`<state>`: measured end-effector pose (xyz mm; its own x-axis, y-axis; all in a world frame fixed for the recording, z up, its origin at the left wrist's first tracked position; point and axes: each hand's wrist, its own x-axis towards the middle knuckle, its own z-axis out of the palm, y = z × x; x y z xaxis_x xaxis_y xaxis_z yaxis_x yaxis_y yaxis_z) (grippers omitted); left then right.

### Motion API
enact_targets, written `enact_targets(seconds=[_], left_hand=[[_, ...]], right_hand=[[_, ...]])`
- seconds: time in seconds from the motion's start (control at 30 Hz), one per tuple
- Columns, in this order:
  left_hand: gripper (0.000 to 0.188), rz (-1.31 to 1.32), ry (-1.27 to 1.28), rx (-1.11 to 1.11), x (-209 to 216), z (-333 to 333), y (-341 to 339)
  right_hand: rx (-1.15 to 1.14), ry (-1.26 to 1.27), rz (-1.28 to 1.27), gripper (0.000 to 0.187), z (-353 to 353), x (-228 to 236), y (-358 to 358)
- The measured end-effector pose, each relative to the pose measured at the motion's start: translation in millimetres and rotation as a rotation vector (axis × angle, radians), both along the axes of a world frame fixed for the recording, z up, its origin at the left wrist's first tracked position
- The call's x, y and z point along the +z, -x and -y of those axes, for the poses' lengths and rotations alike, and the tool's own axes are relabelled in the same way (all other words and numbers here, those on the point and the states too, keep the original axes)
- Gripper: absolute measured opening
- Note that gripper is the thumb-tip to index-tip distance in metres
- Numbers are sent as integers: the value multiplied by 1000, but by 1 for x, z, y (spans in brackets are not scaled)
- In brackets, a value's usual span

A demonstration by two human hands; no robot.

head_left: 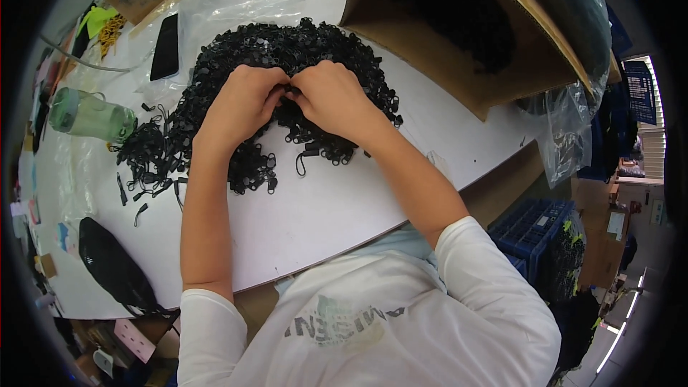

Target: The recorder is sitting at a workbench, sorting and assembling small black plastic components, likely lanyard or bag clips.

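My left hand and my right hand meet fingertip to fingertip, both closed in a pinch. A small black zipper pull shows between them, mostly hidden by the fingers. Behind and around the hands spreads a large heap of black zipper sliders on the white table. To the left of the heap lies a looser pile of black cord zipper pulls. One pull with a cord loop rests by itself just below my right hand.
A large open cardboard box with dark contents leans at the back right. Left of the heap are a black phone, a green bottle and, nearer, a black pouch. Blue crates stand beyond the table's right edge.
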<state>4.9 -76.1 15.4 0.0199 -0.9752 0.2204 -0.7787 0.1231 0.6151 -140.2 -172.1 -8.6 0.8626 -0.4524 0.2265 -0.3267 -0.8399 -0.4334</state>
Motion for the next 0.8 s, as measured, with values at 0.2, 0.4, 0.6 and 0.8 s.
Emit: enact_targets(seconds=[0.2, 0.4, 0.6, 0.8], left_hand=[[17, -63, 97, 27, -7, 1, 9], [10, 53, 430, 183, -7, 5, 12], [14, -491, 146, 294, -7, 1, -11], [18, -1025, 237, 239, 10, 0, 2]], right_hand=[[-55, 40, -92, 12, -2, 7, 0], [-112, -10, 64, 20, -4, 9, 0], [-104, -34, 179, 29, -8, 6, -5], [-82, 74, 213, 27, -6, -4, -4]])
